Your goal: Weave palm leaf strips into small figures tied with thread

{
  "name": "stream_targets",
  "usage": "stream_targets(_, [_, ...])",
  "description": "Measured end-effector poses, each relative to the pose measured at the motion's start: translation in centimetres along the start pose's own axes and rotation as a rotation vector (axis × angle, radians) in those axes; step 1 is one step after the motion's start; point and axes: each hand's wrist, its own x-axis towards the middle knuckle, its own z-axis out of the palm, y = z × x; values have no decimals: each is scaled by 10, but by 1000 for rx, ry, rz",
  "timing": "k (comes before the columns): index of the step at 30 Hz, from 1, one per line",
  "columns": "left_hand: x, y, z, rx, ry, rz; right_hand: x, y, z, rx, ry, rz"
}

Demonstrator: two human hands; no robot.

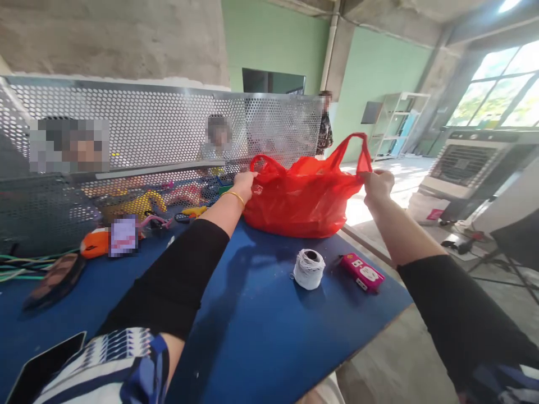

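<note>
Patterned blue-and-white sleeve cloth (126, 359) lay closest, bunched on the left arm above a black arm cover (168, 280); beside it, partly cut off, was a dark flat device (46, 370). Beyond, a red plastic bag (298, 205) stood upright on the blue counter (252, 320), towards its far side. The left grip (244, 184) was closed on the bag's upper left edge, near one handle, and the right grip (379, 184) was pinching its upper right edge, at the foot of the other, raised handle. In front of the bag sat a white spool of thread (309, 272), hole upwards, with a pink box (362, 273) near its right, not touching. Behind the counter rose a perforated metal panel (160, 120), and an air cooler (467, 160) stood well apart on the right.
</note>
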Motion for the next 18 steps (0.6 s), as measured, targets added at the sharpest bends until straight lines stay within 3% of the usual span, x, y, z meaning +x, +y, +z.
stream_targets(1, [-2, -3, -3, -4, 15, 1, -11, -6, -4, -31, 16, -43])
stream_targets(3, [-7, -8, -7, 7, 35, 93, -36, -26, -11, -145, -19, -355])
stream_targets(5, [-13, -12, -12, 72, 4, 272, -58, -49, -11, -245, -208, -683])
stream_targets(7, [-17, -14, -17, 158, -36, 403, -69, -69, -2, -383, -497, -926])
stream_targets(8, [-18, -14, -19, 185, -32, 405, -71, -75, 5, -510, -599, -959])
stream_targets(10, [-18, -11, -23, 200, 38, 309, -69, -81, 18, -734, -674, -936])
stream_targets(12, [-22, -3, -26, 193, 112, 197, -68, -77, 22, -812, -715, -936])
stream_targets(14, [-34, 11, -28, 210, 134, 211, -75, -70, 16, -816, -763, -985])
stream_targets(15, [-44, 19, -28, 227, 133, 263, -84, -67, 10, -809, -796, -1030])
stream_targets(16, [-56, 27, -25, 313, 88, 430, -95, -65, 3, -799, -828, -1062])
stream_targets(18, [-83, 40, -16, 524, -199, 812, -121, -63, -11, -746, -930, -1131])
